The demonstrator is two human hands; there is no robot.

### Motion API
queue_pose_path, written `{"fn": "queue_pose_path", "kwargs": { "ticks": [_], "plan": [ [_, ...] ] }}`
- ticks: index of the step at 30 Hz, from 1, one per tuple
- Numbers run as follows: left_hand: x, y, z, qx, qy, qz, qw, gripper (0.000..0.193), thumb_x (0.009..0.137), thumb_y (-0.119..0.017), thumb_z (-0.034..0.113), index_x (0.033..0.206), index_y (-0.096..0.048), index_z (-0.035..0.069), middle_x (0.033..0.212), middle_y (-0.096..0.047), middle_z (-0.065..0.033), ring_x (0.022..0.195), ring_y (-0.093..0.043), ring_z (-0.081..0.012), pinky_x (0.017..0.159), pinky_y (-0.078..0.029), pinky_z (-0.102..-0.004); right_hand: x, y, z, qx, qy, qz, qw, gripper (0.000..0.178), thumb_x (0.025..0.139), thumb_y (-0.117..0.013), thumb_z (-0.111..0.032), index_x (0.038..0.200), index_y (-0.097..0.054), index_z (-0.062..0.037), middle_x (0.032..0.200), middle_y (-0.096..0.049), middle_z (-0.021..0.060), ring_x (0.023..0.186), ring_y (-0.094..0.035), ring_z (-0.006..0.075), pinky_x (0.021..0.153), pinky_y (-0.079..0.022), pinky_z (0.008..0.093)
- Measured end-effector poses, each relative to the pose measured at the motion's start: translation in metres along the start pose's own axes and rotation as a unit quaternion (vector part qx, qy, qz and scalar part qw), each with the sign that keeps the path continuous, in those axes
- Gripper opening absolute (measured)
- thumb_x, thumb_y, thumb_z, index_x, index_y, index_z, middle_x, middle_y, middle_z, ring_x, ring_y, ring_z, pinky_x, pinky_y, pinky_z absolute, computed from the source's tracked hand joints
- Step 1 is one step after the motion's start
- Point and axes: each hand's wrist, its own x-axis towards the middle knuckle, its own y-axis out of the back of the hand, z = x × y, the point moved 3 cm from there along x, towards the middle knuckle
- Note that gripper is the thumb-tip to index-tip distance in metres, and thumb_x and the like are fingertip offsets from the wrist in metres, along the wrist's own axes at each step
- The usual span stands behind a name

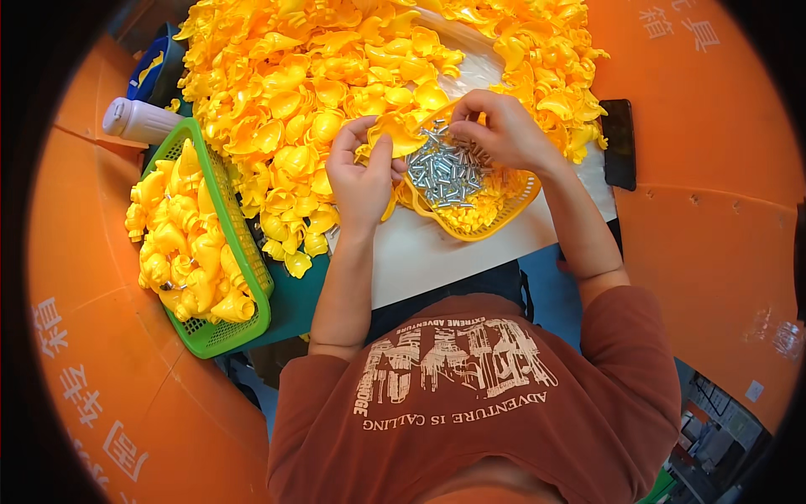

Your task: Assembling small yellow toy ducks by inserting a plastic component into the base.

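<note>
My left hand is closed around a thin, curved yellow plastic shell, thumb on the near side. Just right of it, my right hand hovers above a yellow basket, its thumb and index finger pinched together. Whatever sits between those fingertips is too small to make out. Inside the basket lie many short silver metal pins, with small yellow plastic bits at the near end. A large heap of yellow plastic shells spreads beyond both hands.
At the left stands a green basket filled with rounded yellow plastic pieces. Behind it are a whitish bottle and a blue container. A dark phone lies right of the heap. Orange panels flank the table.
</note>
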Motion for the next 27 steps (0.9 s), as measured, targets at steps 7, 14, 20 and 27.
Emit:
{"fn": "queue_pose_path", "kwargs": {
  "ticks": [7,14,20,27],
  "plan": [
    [-0.007,-0.006,-0.003,0.035,-0.01,-0.029,0.999,0.024,0.082,-0.056,0.003,0.105,-0.053,-0.005,0.095,-0.056,-0.0109,0.053,-0.059,-0.0108,0.044,-0.046,-0.0185,-0.011,0.002,0.001,0.177,-0.085,0.004,0.98,0.01,0.082,-0.06,-0.005,0.09,-0.057,0.0006,0.075,-0.06,0.0033,0.063,-0.052,0.0037,0.054,-0.042,0.0176],
    [-0.015,-0.014,0.0,0.069,-0.016,-0.032,0.997,0.022,0.081,-0.057,0.002,0.102,-0.054,-0.006,0.091,-0.058,-0.0109,0.057,-0.06,-0.0107,0.047,-0.049,-0.0196,-0.012,0.001,-0.026,0.418,-0.061,0.099,0.901,0.011,0.081,-0.062,-0.002,0.091,-0.062,0.0023,0.076,-0.064,0.0068,0.063,-0.06,0.0096,0.056,-0.05,0.0206],
    [-0.019,-0.015,0.005,0.079,-0.092,-0.004,0.993,0.018,0.079,-0.056,-0.003,0.096,-0.054,-0.009,0.087,-0.058,-0.0108,0.067,-0.061,-0.0127,0.054,-0.054,-0.022,-0.006,-0.018,-0.039,0.438,-0.063,0.15,0.884,0.01,0.08,-0.063,-0.002,0.088,-0.063,0.0038,0.077,-0.064,0.0078,0.066,-0.062,0.0104,0.06,-0.052,0.0214],
    [-0.019,-0.012,0.008,0.055,-0.084,0.014,0.995,0.017,0.078,-0.056,-0.004,0.094,-0.054,-0.01,0.081,-0.058,-0.0113,0.067,-0.06,-0.0122,0.053,-0.053,-0.0223,-0.005,-0.022,-0.046,0.416,-0.069,0.197,0.885,0.01,0.08,-0.064,-0.003,0.086,-0.064,0.0043,0.073,-0.064,0.0071,0.062,-0.06,0.0091,0.056,-0.05,0.0199]
  ]
}}
